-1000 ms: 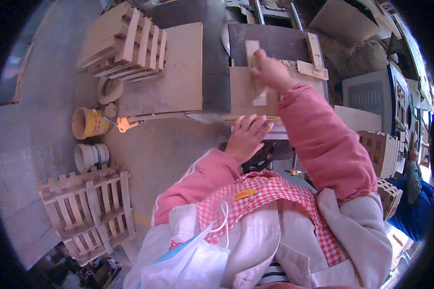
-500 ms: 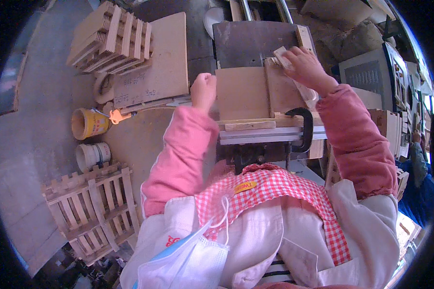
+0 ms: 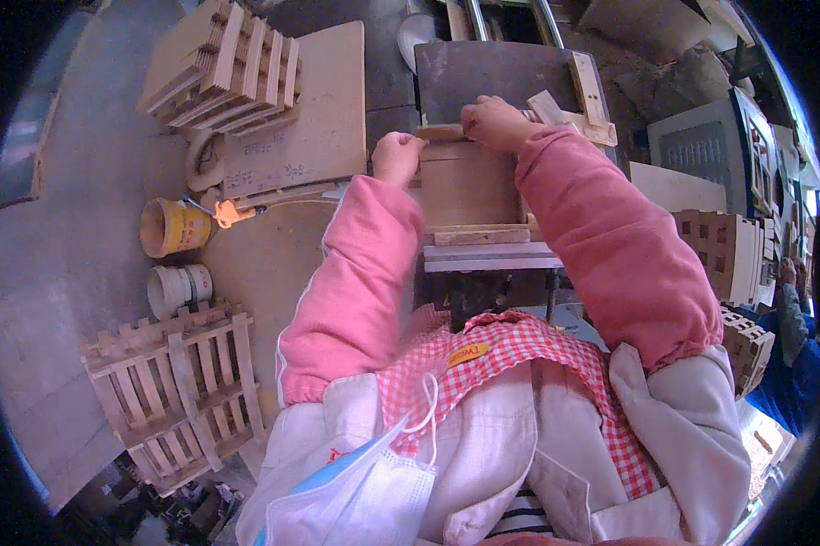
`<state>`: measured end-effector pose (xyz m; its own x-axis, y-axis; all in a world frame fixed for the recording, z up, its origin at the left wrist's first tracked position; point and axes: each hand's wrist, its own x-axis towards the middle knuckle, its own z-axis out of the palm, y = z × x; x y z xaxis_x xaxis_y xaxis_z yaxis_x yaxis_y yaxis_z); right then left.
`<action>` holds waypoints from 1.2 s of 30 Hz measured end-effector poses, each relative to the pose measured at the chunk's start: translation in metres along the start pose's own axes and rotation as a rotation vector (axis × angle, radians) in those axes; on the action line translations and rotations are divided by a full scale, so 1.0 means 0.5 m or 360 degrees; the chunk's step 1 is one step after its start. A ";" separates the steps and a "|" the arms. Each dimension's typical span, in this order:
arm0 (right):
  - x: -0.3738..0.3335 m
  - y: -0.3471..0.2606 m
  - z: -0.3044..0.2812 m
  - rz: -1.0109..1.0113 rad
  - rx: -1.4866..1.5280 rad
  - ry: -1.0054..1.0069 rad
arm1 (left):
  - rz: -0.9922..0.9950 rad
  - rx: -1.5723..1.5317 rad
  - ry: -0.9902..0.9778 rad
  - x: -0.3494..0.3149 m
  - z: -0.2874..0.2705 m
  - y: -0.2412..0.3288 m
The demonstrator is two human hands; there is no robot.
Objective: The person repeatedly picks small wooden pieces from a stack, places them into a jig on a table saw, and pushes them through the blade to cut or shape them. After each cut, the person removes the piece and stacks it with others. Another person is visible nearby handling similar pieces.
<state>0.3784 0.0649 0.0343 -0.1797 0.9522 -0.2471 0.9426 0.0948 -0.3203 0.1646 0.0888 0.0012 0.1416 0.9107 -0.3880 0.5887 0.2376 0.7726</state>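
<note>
My left hand (image 3: 397, 160) is closed at the near-left end of a short brown wooden strip (image 3: 440, 133), its thumb and fingertips pinched together there. The strip lies across the far edge of a flat tan board (image 3: 465, 187) on the dark worktable (image 3: 492, 77). At the strip's other end, my right hand (image 3: 496, 122) bends its fingers down over it. Just right of that hand rests a small pale wood block (image 3: 546, 107), touched by neither hand. A wooden batten (image 3: 483, 236) runs along the board's near edge. My right sleeve covers the board's right side.
A metal rail (image 3: 483, 257) fronts the worktable. Another wood bar (image 3: 589, 88) sits at its far right. Leftward stand stacked slatted panels (image 3: 232, 68) on a large board (image 3: 314, 109), a yellow bucket (image 3: 175, 227), a white bucket (image 3: 178, 289) and a pallet (image 3: 178, 391). Another person's arm shows far right.
My right hand has let go of the pale block and moved left to the board's far edge. The brown strip now shows between my hands. The black clamp is now hidden by my right sleeve.
</note>
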 end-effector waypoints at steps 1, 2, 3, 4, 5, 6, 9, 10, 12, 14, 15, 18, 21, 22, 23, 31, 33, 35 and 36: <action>0.007 0.008 0.001 0.0002 0.0063 0.0055 | -0.0011 -0.0084 -0.0024 -0.004 -0.002 0.004; 0.014 0.017 0.004 0.0006 0.0127 0.0107 | 0.0100 0.0070 -0.0027 -0.007 -0.004 0.007; 0.020 0.023 0.010 -0.0025 0.0177 0.0144 | 0.0208 0.0216 -0.0037 -0.010 -0.004 0.010; 0.023 0.026 0.018 -0.0052 0.0229 0.0184 | 0.0331 0.0361 -0.0046 -0.012 -0.004 0.012; 0.023 0.030 0.025 0.0003 0.0231 0.0153 | 0.0396 0.0447 -0.0016 -0.014 -0.005 0.014; 0.020 0.033 0.030 -0.0106 0.0266 0.0203 | 0.0472 0.0531 0.0021 -0.015 -0.005 0.014; -0.004 0.027 0.046 -0.0208 0.0255 0.0163 | 0.0631 0.0616 0.0126 -0.018 -0.006 0.012; -0.015 0.021 0.050 -0.0258 0.0272 0.0170 | 0.0675 0.0618 0.0163 -0.021 -0.006 0.010; -0.032 0.011 0.054 -0.0316 0.0264 0.0184 | 0.0697 0.0594 0.0247 -0.030 -0.004 0.008; -0.044 0.006 0.056 -0.0346 0.0226 0.0204 | 0.0823 0.0628 0.0351 -0.043 0.000 0.008; -0.045 0.004 0.056 -0.0298 0.0195 0.0220 | 0.0935 0.0673 0.0415 -0.052 0.003 0.007; -0.040 0.001 0.059 -0.0230 0.0174 0.0274 | 0.1099 0.0861 0.0327 -0.080 0.010 0.006; -0.042 -0.004 0.061 -0.0212 0.0184 0.0312 | 0.1197 0.0963 0.0285 -0.091 0.009 0.013; -0.047 -0.007 0.061 -0.0215 0.0159 0.0311 | 0.1216 0.1012 0.0255 -0.090 0.007 0.017; -0.051 -0.011 0.059 -0.0178 0.0125 0.0285 | 0.1264 0.1046 0.0270 -0.091 0.005 0.020; -0.096 -0.028 0.075 -0.0305 0.0211 0.0355 | 0.0509 0.0780 0.0296 -0.111 -0.021 -0.001; -0.094 -0.026 0.083 -0.0285 0.0257 0.0391 | 0.0125 0.0761 -0.0010 -0.115 -0.023 -0.012; -0.091 -0.025 0.088 -0.0250 0.0235 0.0383 | 0.0227 0.0734 -0.0127 -0.121 -0.013 -0.019; -0.092 -0.025 0.088 -0.0280 0.0244 0.0418 | 0.0249 0.0729 -0.0206 -0.123 -0.008 -0.021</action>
<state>0.3625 0.0074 0.0094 -0.2382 0.9693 0.0614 0.8466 0.2382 -0.4758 0.1466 0.0317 0.0191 0.3367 0.8673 -0.3667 0.8375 -0.0979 0.5376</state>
